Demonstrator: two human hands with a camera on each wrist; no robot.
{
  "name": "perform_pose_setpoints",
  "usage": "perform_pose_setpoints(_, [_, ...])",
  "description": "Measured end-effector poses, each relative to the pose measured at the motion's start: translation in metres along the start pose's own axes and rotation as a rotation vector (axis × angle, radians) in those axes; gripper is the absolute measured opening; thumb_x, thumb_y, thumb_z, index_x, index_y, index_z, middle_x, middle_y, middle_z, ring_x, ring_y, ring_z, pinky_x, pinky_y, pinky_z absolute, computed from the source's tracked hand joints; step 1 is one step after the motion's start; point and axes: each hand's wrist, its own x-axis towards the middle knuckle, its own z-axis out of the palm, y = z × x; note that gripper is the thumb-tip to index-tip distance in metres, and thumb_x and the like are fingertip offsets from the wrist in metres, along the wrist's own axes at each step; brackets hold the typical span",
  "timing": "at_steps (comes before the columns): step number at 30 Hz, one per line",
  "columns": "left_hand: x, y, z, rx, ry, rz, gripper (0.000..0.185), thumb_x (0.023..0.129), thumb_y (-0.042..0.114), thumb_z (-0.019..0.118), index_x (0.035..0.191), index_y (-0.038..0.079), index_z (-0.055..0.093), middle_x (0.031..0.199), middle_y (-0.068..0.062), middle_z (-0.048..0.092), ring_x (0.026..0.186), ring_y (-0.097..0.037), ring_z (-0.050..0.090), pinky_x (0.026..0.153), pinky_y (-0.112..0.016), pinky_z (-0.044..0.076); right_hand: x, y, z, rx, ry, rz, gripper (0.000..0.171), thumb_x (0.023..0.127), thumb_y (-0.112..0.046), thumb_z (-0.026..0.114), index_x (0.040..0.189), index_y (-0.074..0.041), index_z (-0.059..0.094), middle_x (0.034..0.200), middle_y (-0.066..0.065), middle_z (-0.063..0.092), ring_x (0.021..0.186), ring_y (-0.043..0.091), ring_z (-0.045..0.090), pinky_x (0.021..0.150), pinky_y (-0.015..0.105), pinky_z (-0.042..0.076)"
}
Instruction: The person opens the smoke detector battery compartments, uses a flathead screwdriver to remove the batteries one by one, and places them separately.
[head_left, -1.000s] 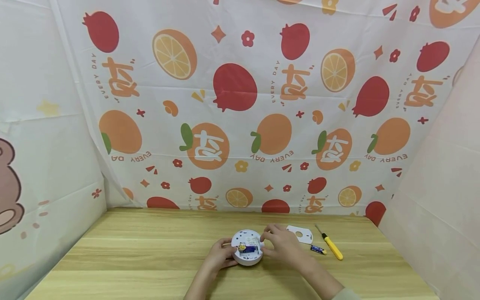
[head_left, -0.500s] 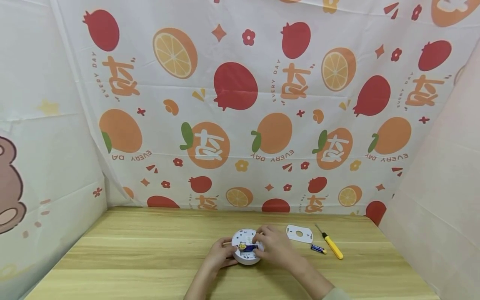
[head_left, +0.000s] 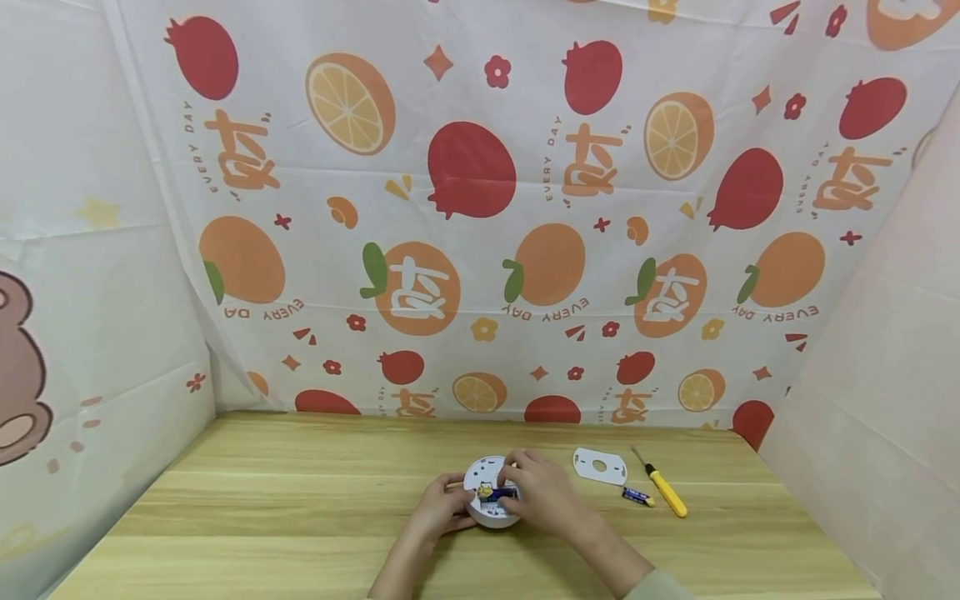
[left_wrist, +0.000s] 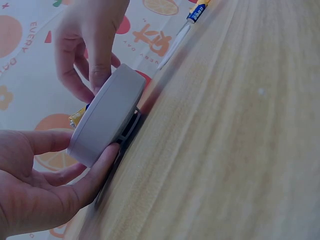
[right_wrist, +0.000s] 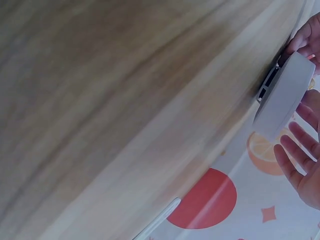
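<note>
Round white device (head_left: pixel 491 502): lies on the counter (head_left: pixel 300 517) near its front middle, back side up, with a blue battery (head_left: pixel 498 494) seated in its open compartment.
Left hand (head_left: pixel 442 508): at 9 o'clock of the device; its grip is grasping the device's rim, thumb and fingers curled round the edge, as the left wrist view (left_wrist: pixel 35 185) shows.
Right hand (head_left: pixel 543 496): at 3 o'clock of the device; fingertips bent down onto the battery in the compartment. Whether this grip pinches the battery or only presses on it cannot be told.
White cover plate (head_left: pixel 599 466): flat on the counter, at 2 o'clock of the device, with a round hole in its middle, apart from the hands.
Loose battery (head_left: pixel 637 497): blue, lying at 3 o'clock of the device, just beside the screwdriver.
Screwdriver (head_left: pixel 662 487): yellow handle, metal tip pointing to 11 o'clock, right of the cover plate.
Backdrop cloth (head_left: pixel 480 208): printed with oranges and red fruit, hung behind the counter.
</note>
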Motion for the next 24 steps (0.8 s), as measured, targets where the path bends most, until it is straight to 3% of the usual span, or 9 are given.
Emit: perform_pose_setpoints(24, [0.0007,-0.0031,-0.0017,-0.012,-0.014,0.009,0.045,0.087,-0.001,0.049,0.124,-0.02,0.031,0.104,-0.023,0.056,0.082,-0.022,0.058,0.07,-0.036,0.054,0.003,-0.0026,0.0031,0.022,0.021,-0.016,0.016,0.075,-0.028,0.073,0.081,-0.019,0.062,0.1,-0.004,0.057,0.089,0.01,0.052,0.064,0.02,0.048])
